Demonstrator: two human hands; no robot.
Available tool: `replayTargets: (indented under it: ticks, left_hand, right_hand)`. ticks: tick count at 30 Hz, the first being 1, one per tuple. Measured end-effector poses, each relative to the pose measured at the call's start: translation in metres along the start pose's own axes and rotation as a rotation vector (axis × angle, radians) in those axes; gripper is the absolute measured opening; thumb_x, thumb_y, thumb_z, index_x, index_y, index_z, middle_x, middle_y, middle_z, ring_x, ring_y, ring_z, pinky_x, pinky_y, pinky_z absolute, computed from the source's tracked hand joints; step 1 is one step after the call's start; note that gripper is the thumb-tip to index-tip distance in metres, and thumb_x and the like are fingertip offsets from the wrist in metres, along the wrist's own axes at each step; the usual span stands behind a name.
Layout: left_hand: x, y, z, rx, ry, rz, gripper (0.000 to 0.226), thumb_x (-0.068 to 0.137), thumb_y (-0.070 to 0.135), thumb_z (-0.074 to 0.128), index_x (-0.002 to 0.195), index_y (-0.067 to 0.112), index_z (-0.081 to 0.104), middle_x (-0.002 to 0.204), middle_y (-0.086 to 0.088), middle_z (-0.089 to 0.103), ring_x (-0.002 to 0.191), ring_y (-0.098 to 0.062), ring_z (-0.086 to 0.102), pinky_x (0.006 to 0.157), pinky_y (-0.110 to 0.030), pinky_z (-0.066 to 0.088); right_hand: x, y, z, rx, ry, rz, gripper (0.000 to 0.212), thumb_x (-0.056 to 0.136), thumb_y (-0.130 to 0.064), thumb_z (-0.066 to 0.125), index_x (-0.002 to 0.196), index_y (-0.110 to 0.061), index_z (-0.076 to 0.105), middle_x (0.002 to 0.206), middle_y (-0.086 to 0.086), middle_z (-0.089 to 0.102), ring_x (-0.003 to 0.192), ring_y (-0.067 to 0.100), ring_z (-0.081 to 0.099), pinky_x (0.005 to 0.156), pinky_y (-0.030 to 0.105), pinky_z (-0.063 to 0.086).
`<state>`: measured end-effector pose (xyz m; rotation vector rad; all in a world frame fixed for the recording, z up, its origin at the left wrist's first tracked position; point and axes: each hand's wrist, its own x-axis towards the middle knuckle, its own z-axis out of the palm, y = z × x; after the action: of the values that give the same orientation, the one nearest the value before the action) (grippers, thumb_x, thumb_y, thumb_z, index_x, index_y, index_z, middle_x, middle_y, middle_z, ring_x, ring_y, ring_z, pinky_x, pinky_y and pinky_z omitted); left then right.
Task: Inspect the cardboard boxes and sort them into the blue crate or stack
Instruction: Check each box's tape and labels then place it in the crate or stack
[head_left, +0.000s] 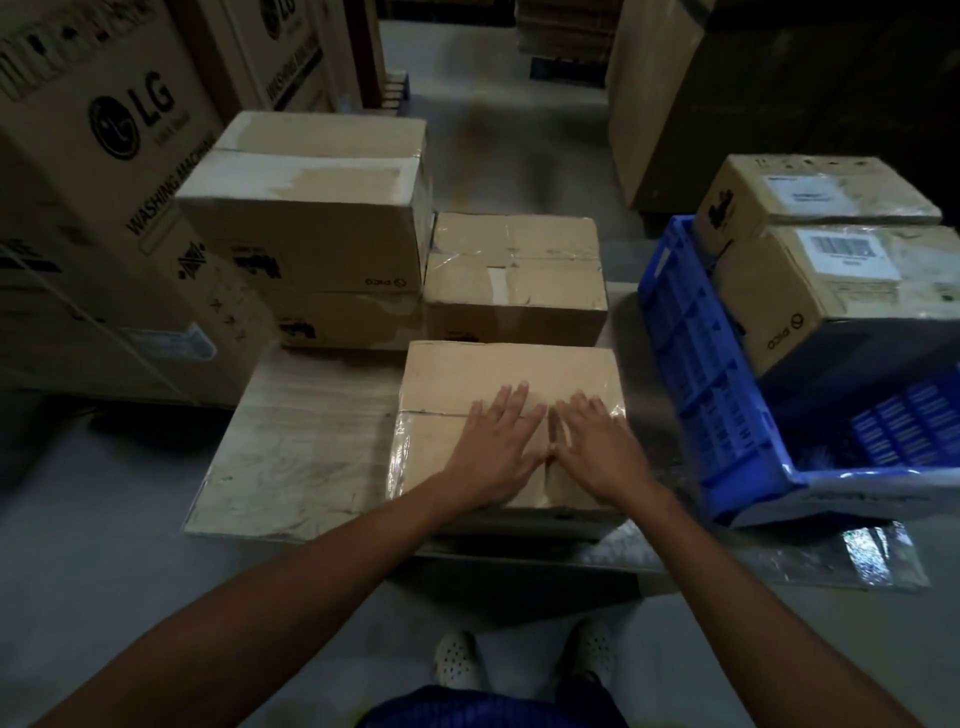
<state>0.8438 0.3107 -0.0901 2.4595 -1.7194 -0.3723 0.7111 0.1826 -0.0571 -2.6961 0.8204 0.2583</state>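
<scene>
Both left hand (498, 447) and right hand (597, 452) lie flat-fingered on the near box (493, 369), inspecting. Damage unclear in dimness; next, grip its sides.

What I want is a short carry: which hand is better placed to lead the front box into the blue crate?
Right, probably. The right hand lies flat on the front box on the side nearer the blue crate; the left hand lies beside it, farther away.

LG, WASHING MACHINE on ctn (98, 244), PICO on crated box (831, 296)
</scene>
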Motion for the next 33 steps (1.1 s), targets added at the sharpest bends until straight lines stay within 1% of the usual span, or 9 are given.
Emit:
replayTargets:
  ticks: [3,10,15,19,21,24,26,29,33]
  left_hand:
    - [-0.006,0.004,0.009,0.044,-0.043,0.011,0.063,0.103,0.058,0.015,0.158,0.034,-0.005,0.167,-0.004,-0.014,0.153,-0.024,-0.015,0.122,-0.054,-0.005]
    - [-0.007,0.002,0.003,0.016,-0.001,-0.037,0.07,0.099,0.066,0.021,0.157,0.038,-0.008,0.167,-0.003,-0.016,0.152,-0.026,-0.018,0.12,-0.063,-0.001]
    - [0.0,-0.032,-0.022,-0.238,0.206,-0.505,0.068,0.1,0.062,0.032,0.157,0.03,0.014,0.167,-0.011,-0.007,0.152,-0.039,-0.009,0.118,-0.061,0.001]
    - [0.011,-0.056,-0.052,-0.691,0.246,-0.782,0.067,0.1,0.056,0.044,0.154,0.02,0.028,0.164,-0.019,0.015,0.148,-0.043,0.018,0.118,-0.06,0.022]
    - [0.012,-0.063,-0.064,-0.841,0.32,-0.78,0.063,0.099,0.052,0.048,0.152,0.018,0.035,0.156,-0.019,0.033,0.141,-0.041,0.033,0.114,-0.054,0.032]
    - [0.004,-0.065,-0.08,-0.963,0.459,-0.77,0.055,0.101,0.045,0.05,0.147,0.016,0.044,0.15,-0.019,0.038,0.133,-0.038,0.042,0.112,-0.047,0.037]
    - [-0.005,-0.06,-0.093,-0.968,0.549,-0.752,0.051,0.102,0.042,0.047,0.145,0.015,0.046,0.145,-0.019,0.037,0.128,-0.036,0.044,0.11,-0.042,0.037]
    - [-0.014,-0.054,-0.111,-0.942,0.685,-0.711,0.05,0.104,0.044,0.041,0.146,0.016,0.045,0.142,-0.017,0.038,0.124,-0.033,0.047,0.108,-0.042,0.039]
    - [-0.028,-0.05,-0.115,-0.918,0.835,-0.686,0.055,0.103,0.052,0.039,0.145,0.018,0.046,0.135,-0.011,0.045,0.112,-0.022,0.051,0.098,-0.041,0.045]
  right_hand:
    - [-0.015,-0.003,0.024,-0.164,0.045,-0.006,0.062,0.107,-0.048,0.02,0.162,-0.026,0.002,0.17,0.007,-0.004,0.156,0.026,-0.007,0.124,0.049,-0.001]
    - [-0.017,0.0,0.024,-0.135,0.044,-0.013,0.064,0.105,-0.052,0.018,0.161,-0.028,0.001,0.169,0.008,-0.009,0.155,0.027,-0.012,0.124,0.05,-0.003]
    - [-0.005,-0.002,-0.002,0.363,0.141,0.201,0.072,0.099,-0.045,0.056,0.159,-0.03,0.02,0.169,0.01,-0.008,0.155,0.033,-0.007,0.123,0.057,0.015]
    - [0.008,-0.008,-0.025,0.724,0.148,0.359,0.068,0.096,-0.043,0.06,0.156,-0.033,0.029,0.162,0.006,0.026,0.145,0.034,0.033,0.111,0.059,0.038]
    - [0.007,-0.011,-0.036,0.949,0.207,0.384,0.061,0.096,-0.034,0.062,0.151,-0.035,0.035,0.147,0.003,0.047,0.126,0.025,0.054,0.101,0.054,0.049]
    - [-0.002,-0.019,-0.045,1.062,0.361,0.416,0.055,0.091,-0.03,0.062,0.141,-0.038,0.041,0.129,-0.002,0.06,0.111,0.018,0.06,0.096,0.05,0.051]
    - [-0.003,-0.022,-0.051,1.002,0.444,0.445,0.066,0.085,-0.038,0.062,0.145,-0.035,0.036,0.134,0.0,0.056,0.12,0.025,0.057,0.103,0.057,0.045]
    - [-0.007,-0.022,-0.063,0.93,0.486,0.53,0.085,0.092,-0.039,0.063,0.16,-0.03,0.014,0.157,0.01,0.031,0.141,0.035,0.036,0.112,0.06,0.035]
    - [-0.021,-0.017,-0.065,0.898,0.542,0.547,0.09,0.09,-0.038,0.071,0.159,-0.03,0.014,0.156,0.014,0.025,0.14,0.037,0.035,0.108,0.058,0.042]
